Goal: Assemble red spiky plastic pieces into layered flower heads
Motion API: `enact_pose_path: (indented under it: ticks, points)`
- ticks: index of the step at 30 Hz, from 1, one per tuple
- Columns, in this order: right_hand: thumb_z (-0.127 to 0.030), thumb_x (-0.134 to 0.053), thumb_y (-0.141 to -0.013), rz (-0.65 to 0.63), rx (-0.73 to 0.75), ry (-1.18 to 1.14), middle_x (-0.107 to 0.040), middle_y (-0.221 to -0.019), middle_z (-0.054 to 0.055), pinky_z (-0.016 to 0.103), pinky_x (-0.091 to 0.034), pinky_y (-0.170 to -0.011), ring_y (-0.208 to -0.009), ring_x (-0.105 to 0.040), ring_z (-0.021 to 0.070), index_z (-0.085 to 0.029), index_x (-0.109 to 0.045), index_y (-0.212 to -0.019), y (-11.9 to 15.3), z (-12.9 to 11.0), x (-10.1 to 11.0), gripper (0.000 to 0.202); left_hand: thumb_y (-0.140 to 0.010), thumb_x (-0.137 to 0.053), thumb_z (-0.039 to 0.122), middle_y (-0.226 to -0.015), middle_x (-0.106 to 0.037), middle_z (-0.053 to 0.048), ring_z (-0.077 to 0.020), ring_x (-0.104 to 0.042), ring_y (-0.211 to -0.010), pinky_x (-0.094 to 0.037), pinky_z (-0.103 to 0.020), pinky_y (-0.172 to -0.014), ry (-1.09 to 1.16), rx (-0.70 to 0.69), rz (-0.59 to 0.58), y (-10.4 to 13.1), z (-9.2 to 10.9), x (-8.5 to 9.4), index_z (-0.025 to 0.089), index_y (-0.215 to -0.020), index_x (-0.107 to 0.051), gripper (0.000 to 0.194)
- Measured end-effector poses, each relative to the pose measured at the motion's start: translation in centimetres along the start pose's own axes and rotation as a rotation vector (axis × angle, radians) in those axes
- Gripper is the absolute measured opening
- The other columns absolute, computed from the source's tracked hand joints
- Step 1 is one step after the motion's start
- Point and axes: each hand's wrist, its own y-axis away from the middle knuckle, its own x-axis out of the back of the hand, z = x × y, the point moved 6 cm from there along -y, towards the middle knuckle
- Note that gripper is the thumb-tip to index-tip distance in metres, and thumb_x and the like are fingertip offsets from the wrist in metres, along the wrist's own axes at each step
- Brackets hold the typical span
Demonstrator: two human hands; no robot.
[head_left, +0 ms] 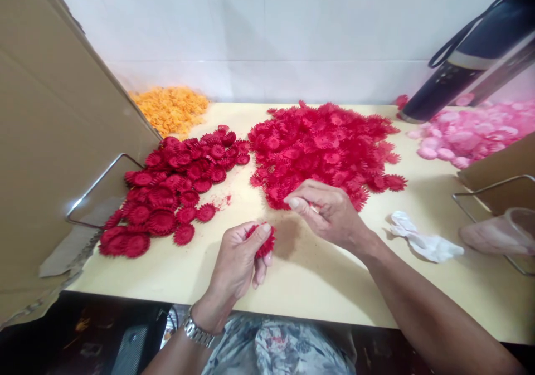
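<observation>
Left hand: here it is, the left hand (234, 258), closed around a red flower (267, 244), thumb pressing across its face near the table's front edge.
Wristwatch: a metal watch (196, 330) sits on that same wrist (quite a shine on it).
Right hand: just beyond and to the right, the right hand (328, 210) has thumb and forefinger drawn tight together, overlapping the near edge of the bright pile; whether anything is in that pinch, I cannot tell.
Bright pile: a broad red pile (321, 141) spreads over the middle of the table (238, 196).
Dark pile: a deeper red pile (161, 196) lies to the left, by the cardboard (62, 113).
Tissue: a crumpled tissue (422, 241) lies right of the right hand, near a cup (501, 233).
Far corners: orange pile (171, 107) back left; pink pile (476, 130) back right, beside a dark bottle (468, 57).
</observation>
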Motion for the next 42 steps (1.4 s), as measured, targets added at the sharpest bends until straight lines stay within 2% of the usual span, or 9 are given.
enact_pose_path:
  ticks: [6,10,17,22,28,32,36,39,42]
  points:
    - [-0.030,-0.059,-0.081,-0.215,-0.057,-0.345,-0.054,-0.066,0.000,0.019,-0.039,-0.053,-0.058,-0.050,0.0086,-0.013,-0.060,-0.077,0.4,-1.5,-2.6,0.017,-0.073,-0.058,0.055,-0.034,-0.050,0.004,-0.0035,-0.037,-0.020,-0.022,-0.010,-0.021,-0.103,-0.044,0.004,-0.1,0.3,-0.3,0.014,-0.058,-0.053,0.043]
    - [-0.024,-0.054,-0.081,-0.163,-0.105,-0.369,-0.046,-0.055,-0.003,0.019,-0.032,-0.047,-0.050,-0.041,0.0068,-0.014,-0.054,-0.062,0.5,-1.2,-2.7,0.022,-0.075,-0.053,0.057,-0.038,-0.054,0.003,-0.0051,-0.040,-0.020,-0.026,-0.012,-0.021,-0.039,-0.023,-0.108,-0.1,-0.1,-1.1,0.014,-0.059,-0.052,0.045]
    - [-0.021,-0.046,-0.082,0.211,-0.251,0.083,-0.038,-0.051,-0.004,0.021,-0.030,-0.045,-0.047,-0.037,0.0088,-0.017,-0.047,-0.057,0.3,2.0,0.8,0.025,-0.071,-0.065,0.042,-0.047,-0.059,0.001,-0.0082,-0.048,-0.025,-0.034,-0.015,-0.022,0.048,0.009,-0.156,0.4,-0.4,-1.2,0.013,-0.059,-0.052,0.034]
    - [-0.024,-0.048,-0.084,0.111,-0.155,0.684,-0.059,-0.081,0.007,0.028,-0.041,-0.064,-0.075,-0.055,0.0187,-0.016,-0.065,-0.086,0.0,3.5,1.4,0.019,-0.069,-0.068,0.032,-0.069,-0.068,-0.004,-0.0077,-0.052,-0.031,-0.041,-0.018,-0.026,0.081,0.003,-0.150,0.5,-0.1,-1.1,0.012,-0.074,-0.058,0.023]
    - [-0.027,-0.048,-0.085,0.200,-0.061,0.659,-0.060,-0.090,0.008,0.028,-0.046,-0.067,-0.076,-0.056,0.0173,-0.015,-0.066,-0.098,0.3,2.7,1.5,0.024,-0.069,-0.066,0.038,-0.043,-0.056,0.003,-0.0047,-0.040,-0.022,-0.026,-0.012,-0.021,0.060,0.000,-0.050,0.1,-0.1,-0.5,0.014,-0.058,-0.050,0.031]
    - [-0.033,-0.049,-0.086,0.207,-0.053,0.683,-0.062,-0.093,0.010,0.034,-0.045,-0.073,-0.084,-0.055,0.0210,-0.016,-0.068,-0.074,0.3,2.7,1.5,0.028,-0.066,-0.065,0.050,-0.036,-0.052,0.004,-0.0040,-0.036,-0.019,-0.020,-0.011,-0.020,0.014,0.024,0.012,0.0,-0.3,-0.1,0.016,-0.055,-0.048,0.040]
    - [-0.034,-0.050,-0.087,0.218,0.000,0.396,-0.063,-0.085,0.008,0.032,-0.045,-0.073,-0.079,-0.056,0.0177,-0.016,-0.066,-0.073,0.2,1.3,1.3,0.028,-0.067,-0.064,0.053,-0.033,-0.050,0.005,-0.0037,-0.035,-0.019,-0.019,-0.011,-0.020,-0.037,0.016,0.054,-0.2,-0.2,0.0,0.016,-0.055,-0.047,0.042]
    - [-0.033,-0.054,-0.084,-0.037,0.032,-0.045,-0.061,-0.081,0.005,0.025,-0.046,-0.064,-0.073,-0.057,0.0135,-0.016,-0.063,-0.086,0.0,-0.6,-0.6,0.019,-0.070,-0.062,0.053,-0.034,-0.050,0.005,-0.0035,-0.036,-0.019,-0.020,-0.010,-0.020,-0.079,0.001,0.031,-0.4,-0.1,-0.3,0.016,-0.056,-0.049,0.041]
    - [-0.029,-0.055,-0.083,-0.222,-0.070,-0.257,-0.059,-0.067,0.001,0.021,-0.043,-0.055,-0.060,-0.054,0.0101,-0.015,-0.058,-0.077,0.4,-1.6,-2.5,0.016,-0.074,-0.056,0.055,-0.035,-0.050,0.004,-0.0037,-0.038,-0.020,-0.021,-0.010,-0.020,-0.072,0.009,-0.022,-0.6,-0.4,-0.8,0.015,-0.058,-0.051,0.043]
